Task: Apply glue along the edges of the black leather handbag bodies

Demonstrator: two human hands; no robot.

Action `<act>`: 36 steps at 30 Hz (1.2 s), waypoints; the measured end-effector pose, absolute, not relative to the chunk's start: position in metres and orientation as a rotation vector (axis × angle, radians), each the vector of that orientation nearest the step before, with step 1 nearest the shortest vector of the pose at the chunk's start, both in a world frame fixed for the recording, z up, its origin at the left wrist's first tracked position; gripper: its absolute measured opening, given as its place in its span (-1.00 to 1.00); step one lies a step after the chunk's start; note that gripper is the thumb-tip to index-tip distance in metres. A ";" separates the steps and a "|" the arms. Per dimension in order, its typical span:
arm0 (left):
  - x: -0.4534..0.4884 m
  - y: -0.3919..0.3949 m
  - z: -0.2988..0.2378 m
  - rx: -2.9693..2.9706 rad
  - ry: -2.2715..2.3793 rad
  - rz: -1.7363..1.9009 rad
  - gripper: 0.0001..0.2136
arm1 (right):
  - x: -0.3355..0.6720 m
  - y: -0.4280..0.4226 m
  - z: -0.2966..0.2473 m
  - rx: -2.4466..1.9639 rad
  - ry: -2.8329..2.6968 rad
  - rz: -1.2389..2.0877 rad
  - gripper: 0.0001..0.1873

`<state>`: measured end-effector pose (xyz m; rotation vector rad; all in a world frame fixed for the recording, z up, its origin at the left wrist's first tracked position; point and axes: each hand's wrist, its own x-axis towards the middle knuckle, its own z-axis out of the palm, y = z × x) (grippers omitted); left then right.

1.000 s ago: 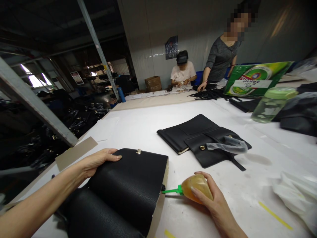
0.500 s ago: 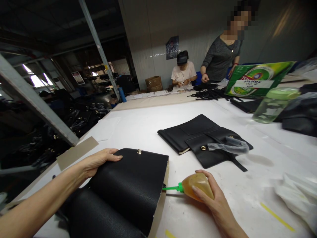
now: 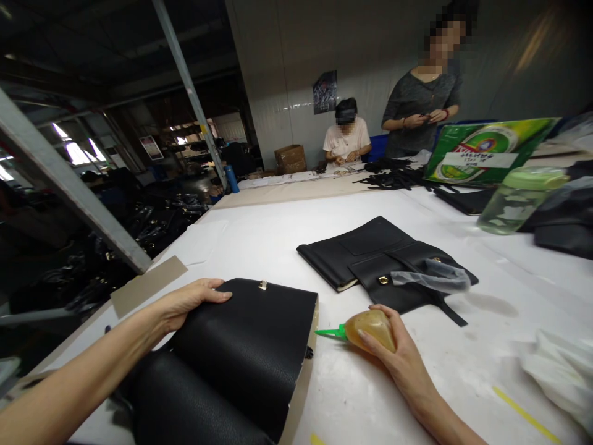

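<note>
Shifted up along the raw edge of a black bag (image 3: 231,346) since half a second ago, clear of a dark tuft (image 3: 309,353) there: the green nozzle (image 3: 330,332) of a squeeze bottle (image 3: 370,329), with contact at its tip impossible to tell. Wrapped around the bottle, right grip (image 3: 402,351); grasping the bag's upper left edge, thumb on top, left grip (image 3: 192,303). Also changed: a standing co-worker (image 3: 417,99), both hands now together before the body, rather than one over black strips (image 3: 393,176). Resting at the near side of a white-covered bench (image 3: 259,241): the bag, finely grained, bulging in rounded folds, with a metal clasp (image 3: 263,285) near the top. Translucent, amber and rounded, the bottle; slender and tapered, its nozzle. Farther off, a flat, smoother second bag (image 3: 380,240) under crinkled clear wrap (image 3: 433,279).
</note>
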<state>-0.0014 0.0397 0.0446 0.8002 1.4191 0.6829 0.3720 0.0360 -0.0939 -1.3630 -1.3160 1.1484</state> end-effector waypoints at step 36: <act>-0.008 0.041 0.042 0.793 1.432 0.689 -0.73 | 0.368 0.047 -0.086 -1.330 -1.354 1.202 -0.38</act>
